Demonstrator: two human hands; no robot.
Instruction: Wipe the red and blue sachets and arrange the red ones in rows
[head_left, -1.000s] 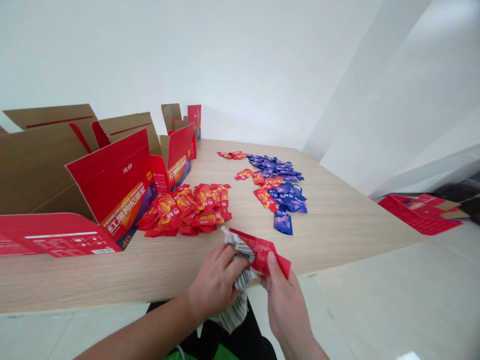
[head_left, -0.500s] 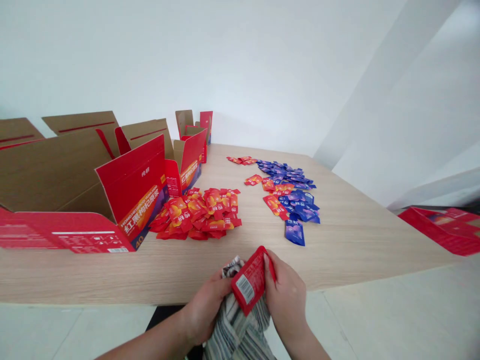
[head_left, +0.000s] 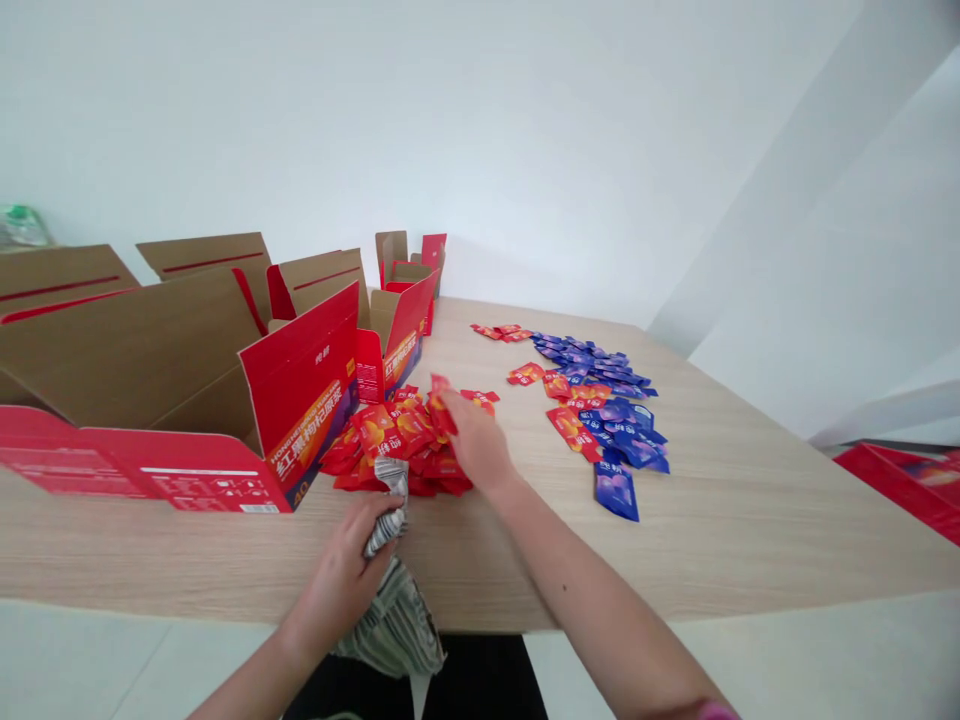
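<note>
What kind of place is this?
Perhaps a workroom or packing area: open boxes stand on a wood-look table, with lots of red packets and blue packets lying on it too.

Red sachet heap [head_left: 384, 432], blue sachets [head_left: 628, 438] and open boxes [head_left: 304, 365] on a desk [head_left: 720, 540]
Left hand [head_left: 352, 560] grips a striped cloth [head_left: 397, 622] before the heap; right hand [head_left: 474, 432] holds a red sachet [head_left: 441, 402] at its edge; boxes stand left, blue sachets lie right.

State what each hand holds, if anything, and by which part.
Left hand: striped cloth, by its bunched upper part. Right hand: at red sachets; whether it holds one is unclear.
</note>
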